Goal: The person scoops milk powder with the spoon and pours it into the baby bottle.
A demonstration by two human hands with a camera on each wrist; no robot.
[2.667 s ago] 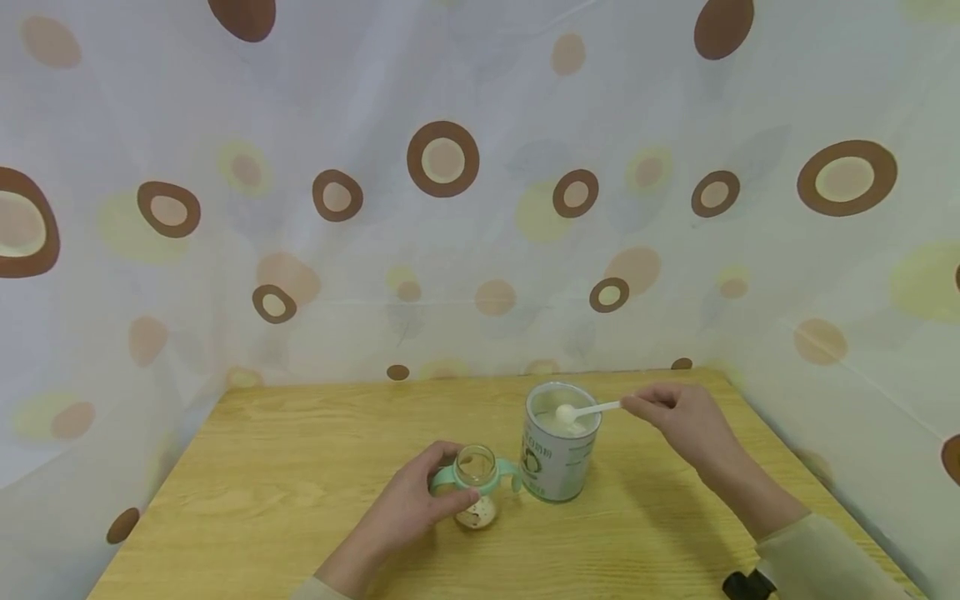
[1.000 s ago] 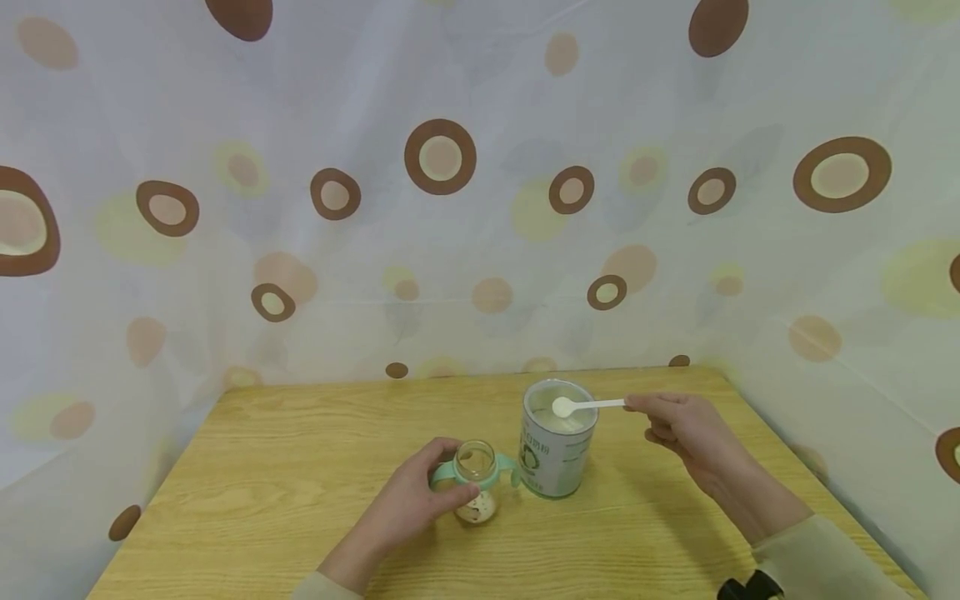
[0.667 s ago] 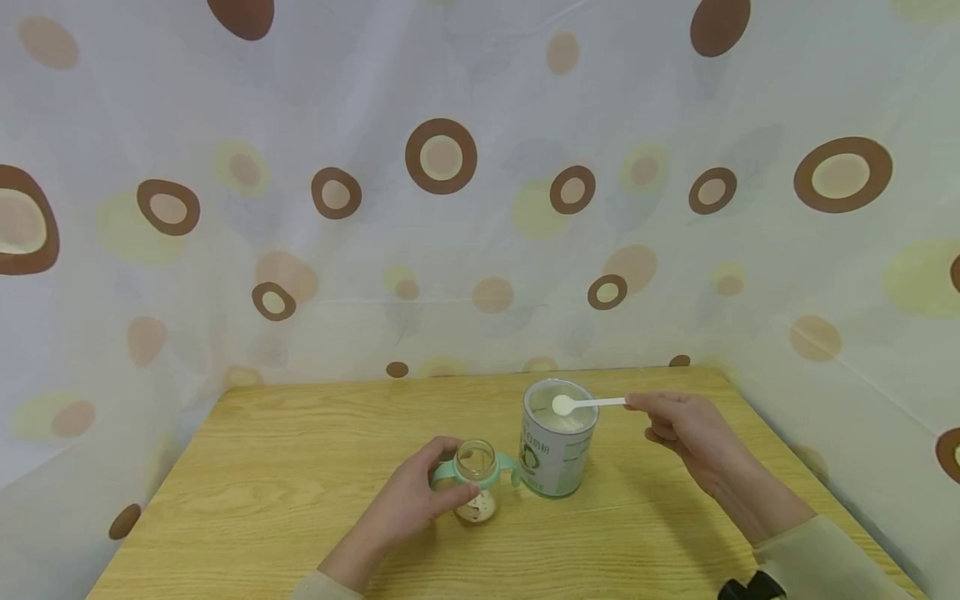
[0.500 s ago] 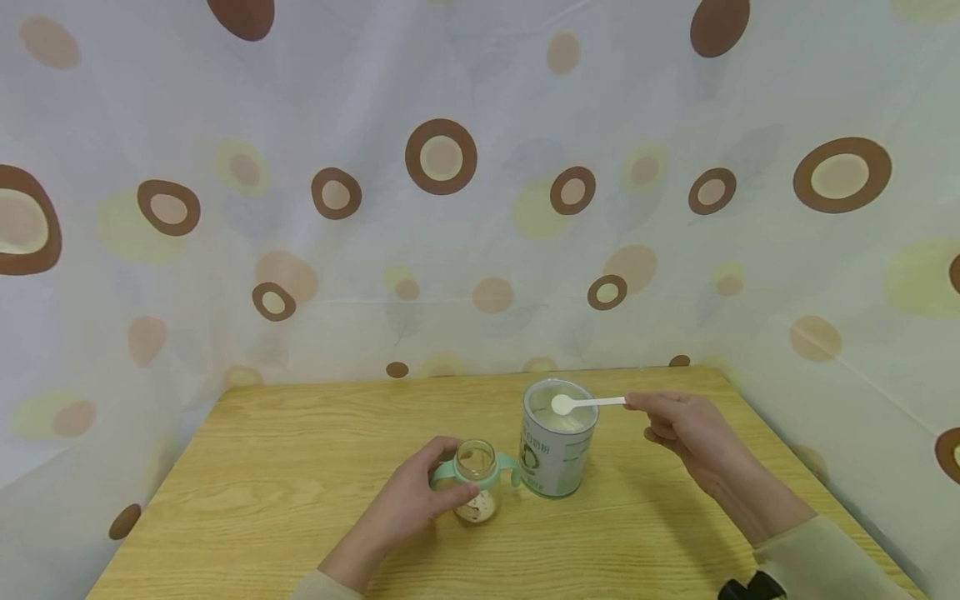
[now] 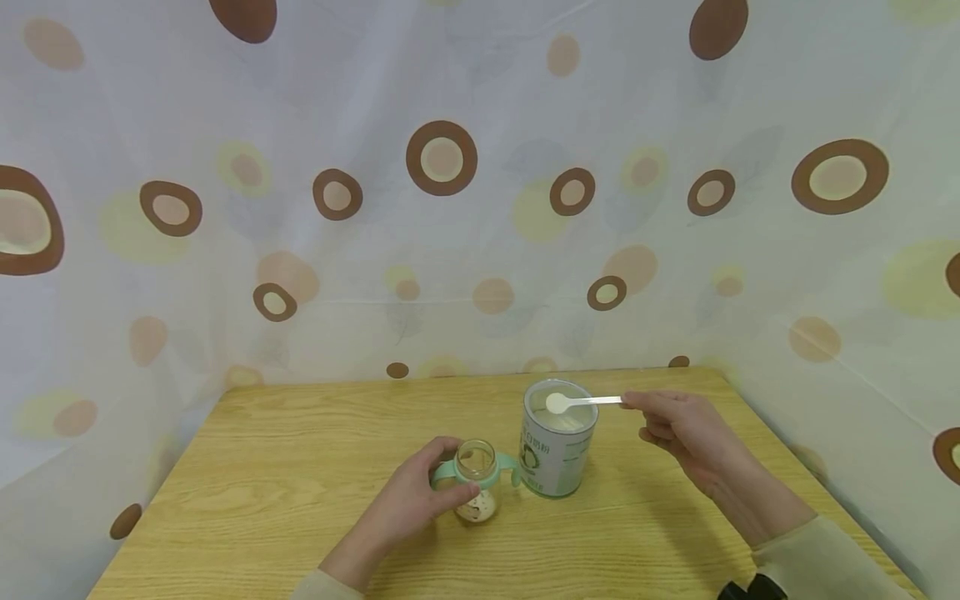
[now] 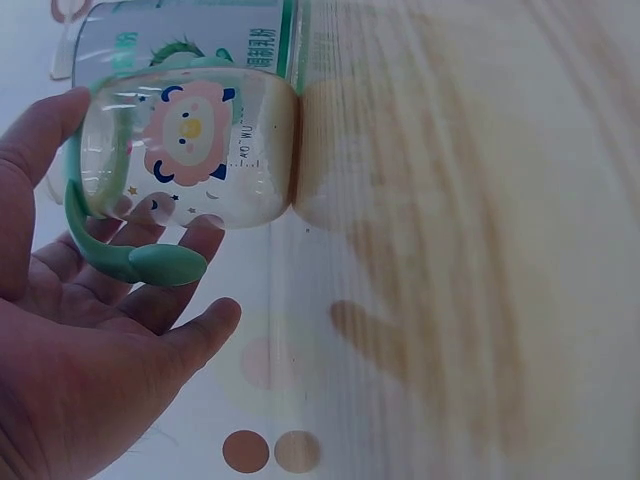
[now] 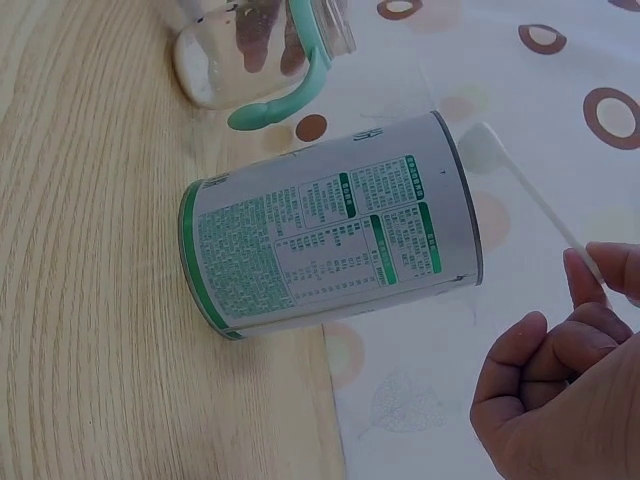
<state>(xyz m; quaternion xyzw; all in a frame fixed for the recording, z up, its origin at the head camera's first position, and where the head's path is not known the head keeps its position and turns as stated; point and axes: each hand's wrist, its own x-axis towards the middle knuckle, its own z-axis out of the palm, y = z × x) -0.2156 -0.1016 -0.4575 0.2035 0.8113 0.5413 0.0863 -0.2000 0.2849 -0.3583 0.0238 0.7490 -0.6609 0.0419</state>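
My left hand (image 5: 412, 500) holds a clear baby bottle (image 5: 483, 507) upright on the table, fingers and thumb around its body near the green handle. Its top is uncapped, and pale powder lies at the bottom. In the left wrist view the bottle (image 6: 190, 140) shows a pink animal print. To its right stands an open milk powder can (image 5: 553, 462), with powder inside. My right hand (image 5: 693, 433) pinches the handle end of a white scoop (image 5: 557, 404), holding its filled bowl over the can's mouth. In the right wrist view the scoop (image 7: 535, 195) is above the rim.
Bottle and can stand close together on a wooden table (image 5: 300, 467). A white sheet with brown and beige ovals (image 5: 480, 242) hangs behind the table and along both sides. A black object (image 5: 752, 588) sits by the right sleeve at the lower edge.
Over the last half second the scoop has shifted slightly left above the can. Since the earliest frame it has also risen a little, and the right fingers have curled more. The left hand stays on the bottle.
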